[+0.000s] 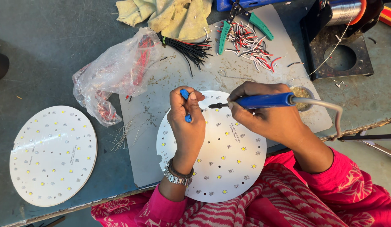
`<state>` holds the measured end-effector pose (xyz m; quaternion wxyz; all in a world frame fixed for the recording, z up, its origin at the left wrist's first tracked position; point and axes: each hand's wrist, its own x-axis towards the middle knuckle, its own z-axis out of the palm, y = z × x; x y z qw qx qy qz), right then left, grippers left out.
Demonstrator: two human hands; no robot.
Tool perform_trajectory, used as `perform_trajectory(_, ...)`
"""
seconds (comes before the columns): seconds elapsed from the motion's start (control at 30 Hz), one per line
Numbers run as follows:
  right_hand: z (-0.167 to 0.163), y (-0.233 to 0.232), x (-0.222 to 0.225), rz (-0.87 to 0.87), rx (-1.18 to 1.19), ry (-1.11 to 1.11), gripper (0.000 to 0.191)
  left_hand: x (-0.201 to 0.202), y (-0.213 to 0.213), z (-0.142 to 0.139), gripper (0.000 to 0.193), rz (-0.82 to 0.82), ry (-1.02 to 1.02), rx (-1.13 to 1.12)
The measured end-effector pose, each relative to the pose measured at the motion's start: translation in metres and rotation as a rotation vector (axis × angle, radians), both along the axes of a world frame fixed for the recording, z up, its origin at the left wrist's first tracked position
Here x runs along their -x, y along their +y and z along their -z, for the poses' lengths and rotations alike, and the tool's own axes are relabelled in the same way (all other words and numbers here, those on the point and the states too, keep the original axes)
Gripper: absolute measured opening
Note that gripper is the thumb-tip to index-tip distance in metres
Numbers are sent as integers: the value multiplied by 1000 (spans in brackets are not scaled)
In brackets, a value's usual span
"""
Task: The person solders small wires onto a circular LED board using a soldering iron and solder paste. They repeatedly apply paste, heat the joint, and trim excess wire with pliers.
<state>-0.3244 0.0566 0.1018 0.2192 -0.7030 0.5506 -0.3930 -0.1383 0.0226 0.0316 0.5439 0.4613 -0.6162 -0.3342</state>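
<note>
1. The right hand (269, 115) is closed around a blue-handled soldering iron (262, 101), whose dark tip points left over the top edge of the round white LED board (229, 159).
2. The left hand (188, 120) is curled shut on a small blue tool (186, 105), resting over the same board.
3. That board lies on a grey mat (170, 80) at the table's near edge, dotted with small yellow and white chips.
4. Beside the iron's cord, a small round tin (302, 94) holds a yellowish paste.
5. A clear plastic bag (109, 77) contains red wires.
6. A second LED board (52, 155) lies well apart on the left.
</note>
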Motion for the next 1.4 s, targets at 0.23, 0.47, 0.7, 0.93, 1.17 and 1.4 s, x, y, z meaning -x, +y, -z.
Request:
perform_trajectory(0.23, 17, 35, 80, 274, 215, -204, 14, -7, -2, 6, 9, 13, 53, -24)
perform_trajectory(0.47, 31, 44, 229, 763, 394, -245, 13, -30, -3, 15, 19, 50, 103, 26)
perform_trajectory(0.7, 28, 31, 279, 737, 647, -321, 18, -90, 30, -9, 56, -22, 251, 150)
perform_trajectory(0.93, 53, -21, 291, 613, 534, -370, 21, -127, 65, -22, 65, 39, 474, 118)
perform_trajectory(1.17, 72, -2, 248, 313, 108, -1332, 22, -117, 55, -41, 65, 257, 581, 10)
perform_trajectory(1.4, 40, 20, 52, -567, -388, -626, 81, -81, 10, -76, 50, 1050, 277, -271)
